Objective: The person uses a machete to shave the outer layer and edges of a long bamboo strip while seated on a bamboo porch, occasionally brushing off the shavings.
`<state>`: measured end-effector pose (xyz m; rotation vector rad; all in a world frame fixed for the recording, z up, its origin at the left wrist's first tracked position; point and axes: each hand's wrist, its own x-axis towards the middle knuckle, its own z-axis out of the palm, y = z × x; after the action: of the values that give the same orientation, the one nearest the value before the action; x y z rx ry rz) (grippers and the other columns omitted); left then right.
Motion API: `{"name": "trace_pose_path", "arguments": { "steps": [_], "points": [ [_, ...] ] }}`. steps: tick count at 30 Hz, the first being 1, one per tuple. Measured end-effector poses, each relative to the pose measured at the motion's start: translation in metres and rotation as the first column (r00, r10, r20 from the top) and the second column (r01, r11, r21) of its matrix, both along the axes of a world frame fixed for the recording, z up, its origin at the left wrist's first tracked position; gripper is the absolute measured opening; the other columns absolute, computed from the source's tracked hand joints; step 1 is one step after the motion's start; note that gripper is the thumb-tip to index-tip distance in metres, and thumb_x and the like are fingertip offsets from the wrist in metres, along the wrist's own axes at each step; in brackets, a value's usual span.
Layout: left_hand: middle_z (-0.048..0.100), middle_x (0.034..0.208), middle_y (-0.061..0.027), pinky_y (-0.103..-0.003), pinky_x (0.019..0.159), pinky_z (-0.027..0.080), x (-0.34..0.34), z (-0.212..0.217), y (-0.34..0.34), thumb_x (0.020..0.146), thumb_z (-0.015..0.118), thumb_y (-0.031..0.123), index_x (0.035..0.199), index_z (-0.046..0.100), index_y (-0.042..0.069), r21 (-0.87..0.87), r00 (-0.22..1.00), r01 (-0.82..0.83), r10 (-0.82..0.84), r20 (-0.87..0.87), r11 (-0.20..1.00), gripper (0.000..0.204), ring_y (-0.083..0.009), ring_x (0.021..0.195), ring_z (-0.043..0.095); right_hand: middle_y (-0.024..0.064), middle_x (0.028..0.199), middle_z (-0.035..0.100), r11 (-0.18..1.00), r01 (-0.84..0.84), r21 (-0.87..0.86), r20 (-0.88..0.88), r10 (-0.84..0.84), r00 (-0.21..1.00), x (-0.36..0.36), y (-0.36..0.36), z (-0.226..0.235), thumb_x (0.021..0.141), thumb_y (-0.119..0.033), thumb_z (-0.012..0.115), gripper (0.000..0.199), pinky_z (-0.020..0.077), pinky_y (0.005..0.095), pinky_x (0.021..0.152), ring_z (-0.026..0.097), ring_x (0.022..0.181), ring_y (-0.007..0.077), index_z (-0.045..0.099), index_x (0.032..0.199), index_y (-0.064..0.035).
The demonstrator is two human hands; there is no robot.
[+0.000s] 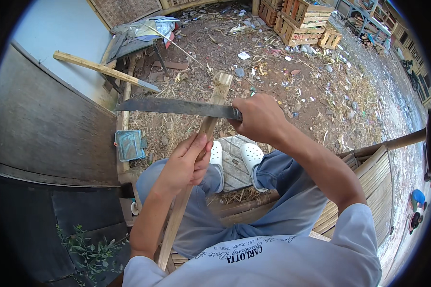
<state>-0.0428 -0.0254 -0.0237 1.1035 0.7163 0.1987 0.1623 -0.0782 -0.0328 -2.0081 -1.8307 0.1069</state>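
Seated person, head view looking down over the knees. Left hand (189, 160) wrapped tight round a long bamboo slat (203, 138), fingers closed on it about midway up, thumb on top; slat runs from near the lower left of the lap up and away to the right, its split far end (222, 82) sticking out above the blade. Right hand (258, 117) fisted closed round the handle of a long dark machete (177, 106); handle itself hidden in the fist. Blade lies roughly level, pointing left, crossing the slat just below its far end and touching it there, tip well out to the left. Below the hands: grey-blue trousers (282, 201), two white perforated clogs (250, 155) resting on a flat stone (232, 162). Person sits on a bamboo bench (368, 177), slats visible to the right. Left of the legs, a small blue-green rectangular tin (128, 145) on the ground beside a dark wall (38, 124). Far left, a loose wooden plank (100, 70) leaning out from the wall. Far ground is bare dirt strewn with litter; stacked wooden crates (304, 19) at the far right. Green leafy sprig (88, 251) near lower left.
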Motion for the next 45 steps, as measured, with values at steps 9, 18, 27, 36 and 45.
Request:
{"name": "trace_pose_path", "arguments": {
  "steps": [9, 18, 27, 36, 45],
  "points": [
    [0.026, 0.052, 0.0064, -0.02, 0.03, 0.014, 0.004, -0.002, 0.01, 0.101, 0.038, 0.041, 0.085, 0.043, 0.011, -0.101, 0.993, -0.077, 0.085, 0.079, 0.992, 0.034, -0.0017, 0.034, 0.019, 0.0127, 0.06, 0.06, 0.991, -0.036, 0.131, 0.096, 0.023, 0.995, 0.009, 0.022, -0.015, 0.07, -0.021, 0.067, 0.014, 0.0496, 0.0449, 0.058, 0.062, 0.06, 0.0347, 0.059, 0.071, -0.009],
    [0.026, 0.049, 0.0062, -0.02, 0.028, 0.012, -0.006, -0.004, 0.009, 0.1, 0.037, 0.045, 0.082, 0.041, 0.013, -0.224, 0.99, 0.054, -0.023, 0.137, 0.973, 0.037, -0.0017, 0.031, 0.018, 0.0142, 0.063, 0.063, 0.998, -0.033, 0.057, -0.015, 0.034, 0.999, 0.007, -0.001, -0.006, 0.075, -0.022, 0.064, 0.014, 0.0506, 0.0461, 0.061, 0.063, 0.061, 0.0348, 0.064, 0.077, -0.0073],
    [0.036, 0.054, 0.0035, -0.02, 0.032, 0.027, 0.001, -0.009, 0.004, 0.1, 0.037, 0.046, 0.086, 0.045, 0.009, -0.06, 0.998, -0.057, 0.059, 0.036, 0.997, 0.04, -0.0043, 0.035, 0.031, 0.0101, 0.054, 0.054, 0.992, -0.111, 0.061, -0.418, 0.126, 0.9, -0.008, 0.002, -0.005, 0.081, -0.031, 0.069, 0.031, 0.0453, 0.0376, 0.053, 0.058, 0.052, 0.0266, 0.054, 0.077, -0.0039],
    [0.037, 0.054, 0.0016, -0.021, 0.032, 0.028, 0.004, -0.013, -0.001, 0.101, 0.037, 0.043, 0.085, 0.044, 0.007, 0.138, 0.994, -0.1, 0.094, 0.049, 0.985, 0.04, -0.005, 0.035, 0.032, 0.0075, 0.059, 0.054, 0.99, 0.041, 0.137, -0.644, 0.058, 0.763, 0.02, 0.007, 0.009, 0.094, -0.035, 0.056, 0.035, 0.0374, 0.0333, 0.05, 0.05, 0.053, 0.0145, 0.062, 0.093, -0.0008],
    [0.041, 0.052, 0.0019, -0.023, 0.037, 0.03, 0.011, -0.015, -0.009, 0.102, 0.036, 0.038, 0.082, 0.049, 0.004, 0.383, 0.99, -0.108, 0.135, -0.044, 0.917, 0.041, -0.005, 0.04, 0.037, 0.0039, 0.055, 0.048, 0.983, 0.07, 0.17, -0.513, 0.028, 0.858, 0.007, 0.004, 0.007, 0.096, -0.036, 0.052, 0.038, 0.0341, 0.031, 0.047, 0.042, 0.049, 0.0119, 0.061, 0.085, -0.0001]
  ]
}}
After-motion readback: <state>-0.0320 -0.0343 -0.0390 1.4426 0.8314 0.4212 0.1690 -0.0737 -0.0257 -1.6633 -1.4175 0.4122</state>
